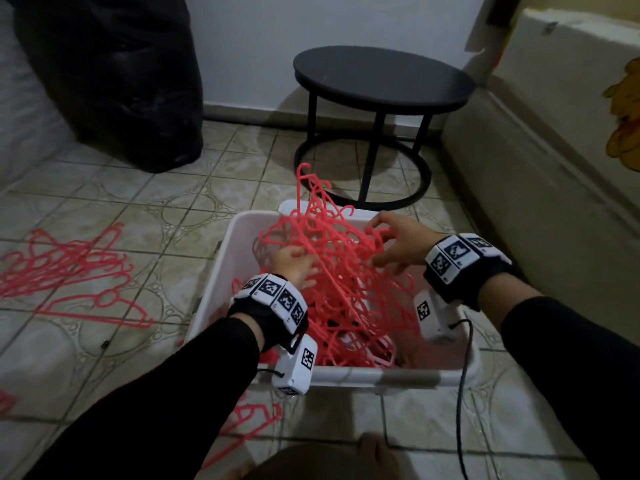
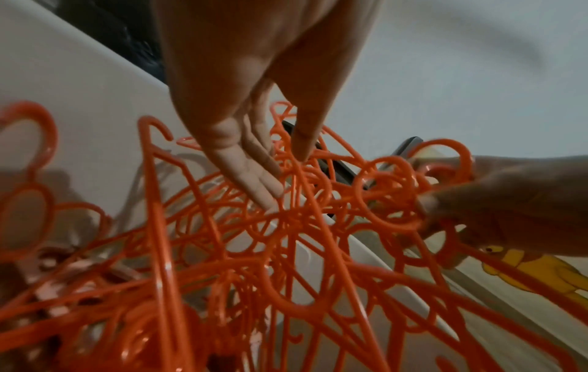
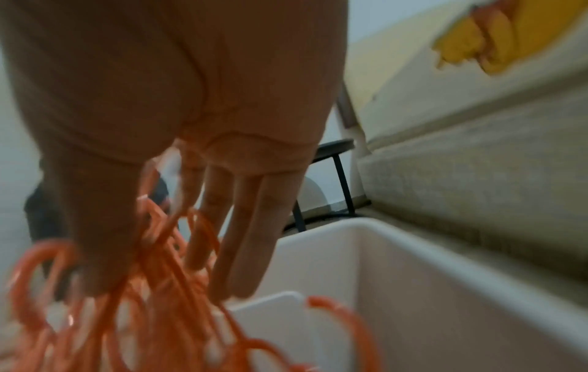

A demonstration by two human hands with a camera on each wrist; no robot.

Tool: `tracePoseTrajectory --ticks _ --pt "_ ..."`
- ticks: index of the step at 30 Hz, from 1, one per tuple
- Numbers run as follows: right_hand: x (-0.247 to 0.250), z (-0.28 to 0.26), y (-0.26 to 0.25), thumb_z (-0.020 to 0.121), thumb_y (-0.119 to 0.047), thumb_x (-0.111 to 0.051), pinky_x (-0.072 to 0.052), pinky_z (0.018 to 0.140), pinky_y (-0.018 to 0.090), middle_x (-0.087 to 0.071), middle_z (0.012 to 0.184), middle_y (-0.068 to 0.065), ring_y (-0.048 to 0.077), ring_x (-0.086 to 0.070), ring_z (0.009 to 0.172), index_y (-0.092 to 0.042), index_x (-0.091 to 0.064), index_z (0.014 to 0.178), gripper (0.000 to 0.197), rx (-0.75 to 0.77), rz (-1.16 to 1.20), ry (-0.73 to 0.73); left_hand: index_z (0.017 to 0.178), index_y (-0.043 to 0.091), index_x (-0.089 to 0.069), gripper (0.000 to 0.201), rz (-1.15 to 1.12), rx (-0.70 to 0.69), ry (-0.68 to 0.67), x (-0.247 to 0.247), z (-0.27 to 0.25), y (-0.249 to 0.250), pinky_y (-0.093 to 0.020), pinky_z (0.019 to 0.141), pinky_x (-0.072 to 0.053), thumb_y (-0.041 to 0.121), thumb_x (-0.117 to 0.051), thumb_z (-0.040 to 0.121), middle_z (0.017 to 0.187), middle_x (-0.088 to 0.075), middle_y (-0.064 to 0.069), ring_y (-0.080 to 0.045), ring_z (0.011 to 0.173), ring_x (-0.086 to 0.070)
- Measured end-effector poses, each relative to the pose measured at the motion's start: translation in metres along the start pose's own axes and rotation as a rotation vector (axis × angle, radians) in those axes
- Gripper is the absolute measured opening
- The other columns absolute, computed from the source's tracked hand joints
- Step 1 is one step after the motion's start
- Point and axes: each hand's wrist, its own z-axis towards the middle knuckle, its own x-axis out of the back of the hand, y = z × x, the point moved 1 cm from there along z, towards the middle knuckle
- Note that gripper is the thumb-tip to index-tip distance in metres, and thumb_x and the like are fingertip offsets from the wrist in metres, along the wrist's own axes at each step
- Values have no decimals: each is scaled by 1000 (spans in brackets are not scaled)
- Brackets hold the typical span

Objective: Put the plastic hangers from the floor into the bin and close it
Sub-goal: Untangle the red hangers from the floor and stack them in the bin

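A white plastic bin (image 1: 346,380) stands open on the tiled floor, and a tangle of pink-red hangers (image 1: 341,271) rises out of it. My left hand (image 1: 294,264) is in the bin's left half with straight fingers (image 2: 264,181) pressing on the tangle (image 2: 286,251). On the right side of the tangle, my right hand (image 1: 394,240) pinches a bunch of hanger hooks (image 3: 159,271) between thumb and fingers. More hangers (image 1: 69,271) lie spread on the floor to the left. A few others (image 1: 256,418) lie by the bin's near left corner.
A round black stool (image 1: 381,77) stands just behind the bin, and a black bag (image 1: 114,74) sits at the back left. A mattress edge (image 1: 554,150) runs along the right. A white panel (image 1: 289,205) shows behind the bin's far rim. A cable (image 1: 462,393) hangs from my right wrist.
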Motion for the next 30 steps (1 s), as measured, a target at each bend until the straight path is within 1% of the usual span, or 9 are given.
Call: tracePoseTrajectory --ticks 3,8,11,13,15,16,18,21,30 --pt "12 -1 7 71 -21 -82 -52 63 28 -63 106 2 15 -61 85 -22 -48 120 60 -43 -337 78 108 13 -53 17 15 10 16 15 0 0 -31 67 -48 5 -56 93 89 -61 -7 -16 79 -59" --pt "0 6 27 66 -43 -80 -48 88 30 -59 116 6 25 -58 107 -19 -52 121 66 -121 -688 129 108 11 -59 18 87 68 -21 35 1 -5 -26 65 -44 20 -47 98 105 -65 -4 -13 83 -61" --pt "-6 51 70 50 -55 -78 -55 73 34 -58 83 -8 20 -64 81 -28 -55 97 59 -227 -729 139 119 9 -54 24 75 77 -1 38 -3 -3 -28 64 -45 20 -46 100 107 -64 -4 -17 92 -60" --pt "7 129 156 24 -70 -75 -55 59 34 -55 77 -13 13 -60 64 -39 -52 106 91 -204 -738 134 106 10 -57 15 59 55 48 40 -6 -1 -27 58 -44 18 -47 99 95 -63 -1 -14 79 -60" --pt "14 157 177 6 -85 -66 -54 57 36 -60 87 -19 11 -60 65 -64 -42 112 110 -101 -685 64 84 10 -57 16 59 29 89 42 -6 0 -26 56 -44 15 -49 97 80 -60 0 -11 70 -58" --pt "13 141 156 8 -88 -64 -54 60 37 -62 92 -20 12 -62 69 -66 -44 108 104 -139 -620 23 77 12 -55 19 67 20 98 43 -6 1 -25 56 -44 14 -49 96 76 -59 0 -10 68 -59" --pt "9 75 77 28 -81 -74 -57 70 38 -63 98 -13 17 -64 82 -48 -54 106 87 -192 -633 80 74 14 -54 21 69 9 100 47 -4 -1 -25 56 -44 14 -50 95 75 -59 -1 -12 69 -60" --pt "12 17 15 58 -58 -81 -51 84 37 -59 114 4 25 -60 100 -18 -45 125 86 -201 -582 156 78 13 -56 18 74 -11 104 51 -3 0 -25 57 -43 14 -50 95 80 -61 -3 -12 70 -61" --pt "-3 13 -7 68 -31 -75 -56 75 32 -65 81 -9 20 -66 81 -31 -64 79 16 -68 -758 60 80 15 -59 19 144 -46 -35 40 -4 35 -21 54 -40 20 -51 97 68 -64 5 -11 67 -58"
